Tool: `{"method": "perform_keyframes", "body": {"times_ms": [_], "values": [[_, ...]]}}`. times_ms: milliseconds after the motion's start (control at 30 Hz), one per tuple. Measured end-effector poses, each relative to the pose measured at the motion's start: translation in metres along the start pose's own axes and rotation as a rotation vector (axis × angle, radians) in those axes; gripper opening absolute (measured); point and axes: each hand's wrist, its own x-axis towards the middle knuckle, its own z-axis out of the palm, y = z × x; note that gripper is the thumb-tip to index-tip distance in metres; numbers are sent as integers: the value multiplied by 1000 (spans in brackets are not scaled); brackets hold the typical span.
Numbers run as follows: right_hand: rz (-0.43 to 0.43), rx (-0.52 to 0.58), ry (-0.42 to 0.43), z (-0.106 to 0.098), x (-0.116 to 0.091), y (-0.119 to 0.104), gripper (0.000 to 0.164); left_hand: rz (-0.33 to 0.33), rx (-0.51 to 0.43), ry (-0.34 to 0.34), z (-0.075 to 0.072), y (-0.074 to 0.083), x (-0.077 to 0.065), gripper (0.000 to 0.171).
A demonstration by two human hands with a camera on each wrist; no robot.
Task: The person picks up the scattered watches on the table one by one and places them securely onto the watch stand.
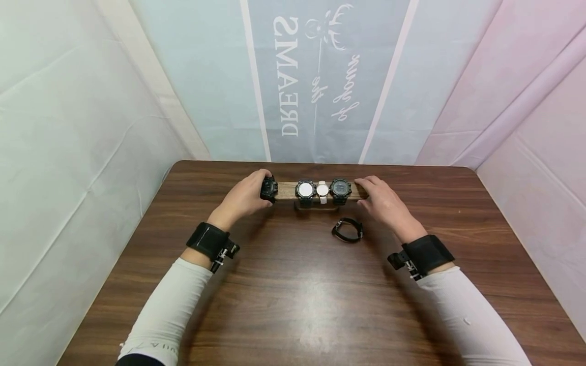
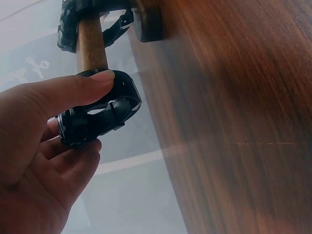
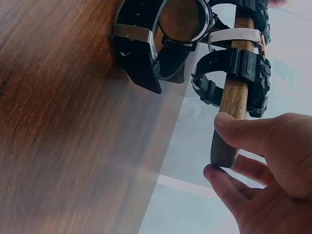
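Note:
A wooden bar of a watch stand [image 1: 286, 190] lies crosswise near the table's far edge, raised on a base. My left hand [image 1: 244, 195] grips a black watch [image 1: 269, 189] around the bar's left end; in the left wrist view its thumb presses the strap [image 2: 127, 87] and its fingers curl beneath. At the opposite end, my right hand [image 1: 384, 201] pinches the bar's dark tip [image 3: 224, 151] between thumb and fingers. Between the hands, the bar carries a black watch with a white face [image 1: 305, 189], a small white watch [image 1: 322, 190] and a black digital-style watch [image 1: 340, 187].
One loose black watch [image 1: 350, 240] rests on its side on the brown table [image 1: 293, 284], in front of the stand's right half. Behind the table hangs a pale blue curtain [image 1: 220, 101] with white lettering, and pale fabric walls [image 1: 91, 152] flank both sides.

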Motion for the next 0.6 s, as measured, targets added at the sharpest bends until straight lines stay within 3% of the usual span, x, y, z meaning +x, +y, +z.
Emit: {"method": "perform_keyframes", "body": {"times_ms": [200, 600], "values": [[1, 1, 1, -1, 1, -1, 55, 33, 32, -19, 0, 1, 3, 81], [5, -5, -2, 2, 1, 0, 54, 68, 44, -31, 4, 9, 7, 77]]}}
